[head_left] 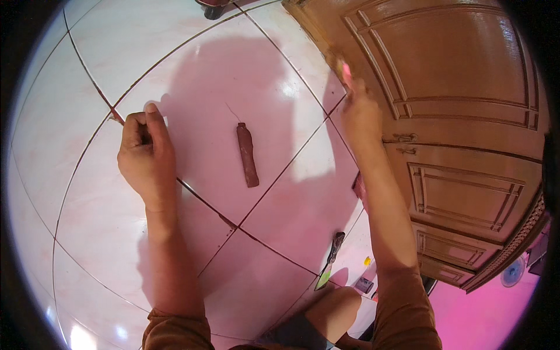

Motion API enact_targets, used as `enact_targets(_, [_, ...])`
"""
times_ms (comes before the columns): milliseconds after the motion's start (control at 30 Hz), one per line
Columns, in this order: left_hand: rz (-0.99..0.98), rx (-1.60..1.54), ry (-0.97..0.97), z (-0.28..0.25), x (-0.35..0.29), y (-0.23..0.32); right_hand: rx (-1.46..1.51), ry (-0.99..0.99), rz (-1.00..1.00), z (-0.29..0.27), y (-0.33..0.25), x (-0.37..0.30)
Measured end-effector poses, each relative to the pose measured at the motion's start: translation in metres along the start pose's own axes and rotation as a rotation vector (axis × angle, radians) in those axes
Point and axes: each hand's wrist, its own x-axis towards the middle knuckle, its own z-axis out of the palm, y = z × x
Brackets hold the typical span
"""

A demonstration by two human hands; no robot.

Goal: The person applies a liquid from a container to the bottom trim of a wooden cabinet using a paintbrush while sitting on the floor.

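A dark reddish-brown stick-shaped piece (247,156) lies on the tiled floor between my hands. A narrow neck tops it, and a thin strand runs from its far end. My left hand (147,157) is raised to the left of the piece, its fingers curled and thumb pressed on the index finger; anything in the pinch is too small to name. Farther off on the right, my right hand (361,114) is closed on a small pink object (346,72), blurred, by the foot of the wooden cabinet. Neither hand touches the brown piece.
A brown wooden cabinet (455,64) with panelled doors stands along the right. Near my bent knee lies a black-handled tool (331,255) with a yellow-green blade, beside a small yellow item (367,261) and a small grey container (364,284). A reddish-brown piece (358,185) shows beside my right forearm.
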Motion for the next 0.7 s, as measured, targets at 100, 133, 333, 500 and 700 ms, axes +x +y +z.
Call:
enact_targets(100, [-0.007,0.019,-0.002,-0.003,0.001,-0.001,0.005,0.066,0.0,-0.002,0.023,-0.037])
enact_targets(133, [-0.005,0.025,0.003,-0.002,0.001,-0.001,0.027,0.029,0.01,-0.006,0.023,-0.043])
enact_targets(333, [0.079,-0.031,0.061,0.002,-0.001,0.0,0.077,-0.053,-0.006,-0.015,-0.007,-0.023])
enact_targets(500, [0.068,-0.065,0.043,0.002,-0.001,-0.007,-0.057,-0.103,0.097,-0.005,0.034,-0.044])
enact_targets(700, [0.079,-0.028,0.049,0.001,0.001,-0.006,0.101,0.053,0.058,-0.022,0.039,-0.089])
